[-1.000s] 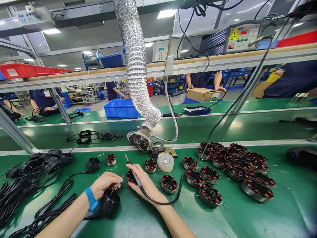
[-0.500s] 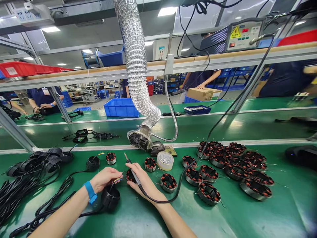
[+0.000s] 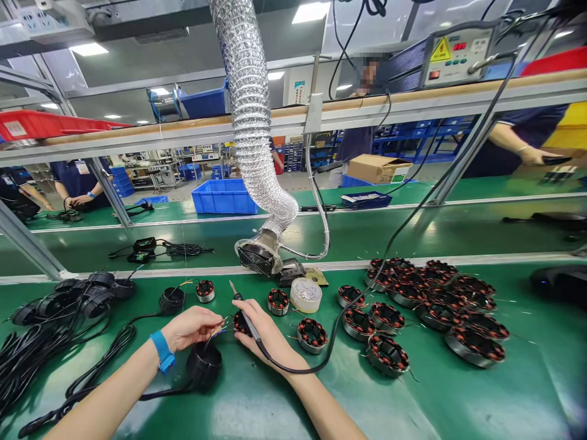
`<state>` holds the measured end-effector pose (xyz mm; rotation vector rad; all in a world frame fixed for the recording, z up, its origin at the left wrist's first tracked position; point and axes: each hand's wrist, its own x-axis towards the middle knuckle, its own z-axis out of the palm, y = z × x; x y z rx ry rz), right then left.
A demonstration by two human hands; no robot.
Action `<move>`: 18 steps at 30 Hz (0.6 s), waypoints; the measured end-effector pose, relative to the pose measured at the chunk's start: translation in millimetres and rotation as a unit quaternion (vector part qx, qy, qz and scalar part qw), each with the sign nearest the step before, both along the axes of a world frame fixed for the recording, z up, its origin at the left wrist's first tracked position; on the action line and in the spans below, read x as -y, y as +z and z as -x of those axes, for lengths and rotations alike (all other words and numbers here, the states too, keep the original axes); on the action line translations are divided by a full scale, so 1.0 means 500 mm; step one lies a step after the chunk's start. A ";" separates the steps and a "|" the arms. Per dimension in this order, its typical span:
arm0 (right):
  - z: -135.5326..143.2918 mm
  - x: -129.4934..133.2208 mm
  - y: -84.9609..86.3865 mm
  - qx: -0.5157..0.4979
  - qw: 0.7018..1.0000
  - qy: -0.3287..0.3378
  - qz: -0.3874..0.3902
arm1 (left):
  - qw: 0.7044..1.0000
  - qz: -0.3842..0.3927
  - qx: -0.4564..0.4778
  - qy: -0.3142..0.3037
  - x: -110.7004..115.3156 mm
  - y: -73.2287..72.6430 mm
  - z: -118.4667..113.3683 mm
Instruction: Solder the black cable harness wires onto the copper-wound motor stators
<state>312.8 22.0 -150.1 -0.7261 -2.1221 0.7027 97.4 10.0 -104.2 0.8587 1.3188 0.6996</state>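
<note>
We have both hands low over the green table [image 3: 257,406]. Our left hand [image 3: 191,330] has its thumb and finger pinched together on some thin coloured wires [image 3: 217,332]. The wires come up out of a black cup [image 3: 204,368], which sits just below those fingers. Our right hand [image 3: 262,330] is wrapped round the soldering iron [image 3: 249,319], and its pointy tip sticks up and away past our fingers. Under those same fingers, on the side facing our left hand, is a wire-wound ring [image 3: 240,325]. Our hand hides most of it, so we can't tell how tightly we grip it. The wire ends are close to that ring, but we can't tell if they touch it.

Past our right fingers we see a small ring [image 3: 277,302] and a round tub [image 3: 306,296] next to each other. A big bunch of rings [image 3: 440,299] lies far to the right of our fingers. Well left of our left fingers is a heap of black cords [image 3: 27,360].
</note>
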 end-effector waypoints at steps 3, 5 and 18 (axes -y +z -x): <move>-0.001 0.001 0.002 0.003 1.000 0.001 0.000 | 1.000 -0.007 -0.004 -0.022 -0.003 0.002 -0.007; -0.001 0.002 0.003 0.004 1.000 0.001 0.001 | 0.998 -0.018 -0.023 -0.052 -0.004 0.003 -0.012; -0.004 0.008 0.012 0.006 1.000 0.007 -0.007 | 0.993 -0.047 -0.105 -0.020 -0.005 -0.027 -0.016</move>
